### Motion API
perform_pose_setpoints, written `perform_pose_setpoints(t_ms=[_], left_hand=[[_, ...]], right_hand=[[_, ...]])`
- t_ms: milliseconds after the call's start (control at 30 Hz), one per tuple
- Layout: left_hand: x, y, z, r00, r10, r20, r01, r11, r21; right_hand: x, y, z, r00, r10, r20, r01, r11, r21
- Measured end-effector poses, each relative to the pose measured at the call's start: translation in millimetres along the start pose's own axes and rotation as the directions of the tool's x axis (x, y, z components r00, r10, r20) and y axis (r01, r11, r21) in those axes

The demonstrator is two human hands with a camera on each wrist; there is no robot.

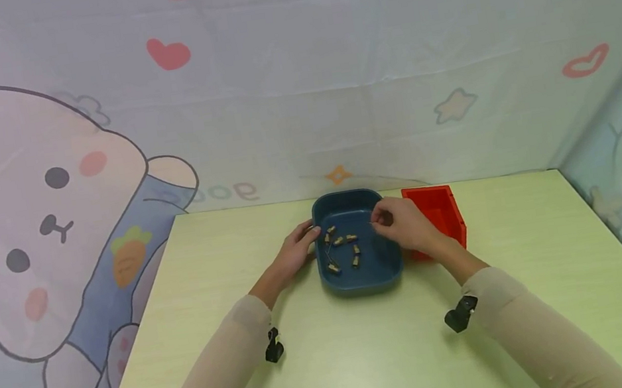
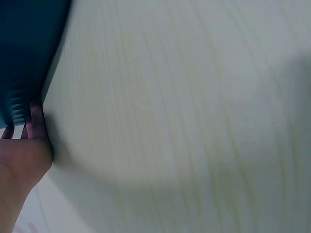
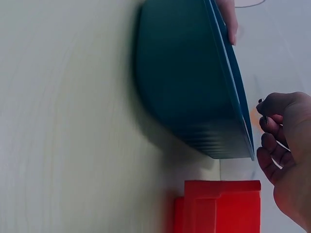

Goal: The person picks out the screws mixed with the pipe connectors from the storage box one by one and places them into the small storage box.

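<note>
A dark blue plastic basin (image 1: 378,264) stands on the table with several small brass-coloured fittings (image 1: 352,238) lying inside, mostly towards its left. My left hand (image 1: 294,250) grips the basin's left side, thumb over the rim and fingers (image 2: 36,121) along the outer wall. Above the right part of the basin, my right hand (image 1: 403,224) pinches a small, thin dark piece (image 3: 265,119) between thumb and index finger. Its end looks threaded, like a screw; most of it is hidden by the fingertips.
To the right of the basin stands a red plastic bin (image 1: 440,211), partly covered by my right hand and wrist. Behind the pale wooden table (image 1: 366,360) hangs a printed cloth (image 1: 295,89). Small black cameras (image 1: 460,314) are worn at both wrists.
</note>
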State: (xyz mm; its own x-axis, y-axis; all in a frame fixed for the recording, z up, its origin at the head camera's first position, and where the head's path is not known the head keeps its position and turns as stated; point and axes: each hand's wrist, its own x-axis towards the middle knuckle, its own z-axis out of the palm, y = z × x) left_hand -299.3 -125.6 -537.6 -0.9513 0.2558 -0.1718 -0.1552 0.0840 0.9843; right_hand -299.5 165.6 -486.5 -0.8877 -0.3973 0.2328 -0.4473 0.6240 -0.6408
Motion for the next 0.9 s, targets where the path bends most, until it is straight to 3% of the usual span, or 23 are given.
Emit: perform_pose_setpoints(t_ms=[900], left_hand=[[-2.0,-0.2,-2.7,1.0,-0.007,0.013,0.007,0.999,0.039]], right_hand=[[-10.5,14.7,-27.5,0.994,0.032,-0.103,-0.029,0.999,0.029]])
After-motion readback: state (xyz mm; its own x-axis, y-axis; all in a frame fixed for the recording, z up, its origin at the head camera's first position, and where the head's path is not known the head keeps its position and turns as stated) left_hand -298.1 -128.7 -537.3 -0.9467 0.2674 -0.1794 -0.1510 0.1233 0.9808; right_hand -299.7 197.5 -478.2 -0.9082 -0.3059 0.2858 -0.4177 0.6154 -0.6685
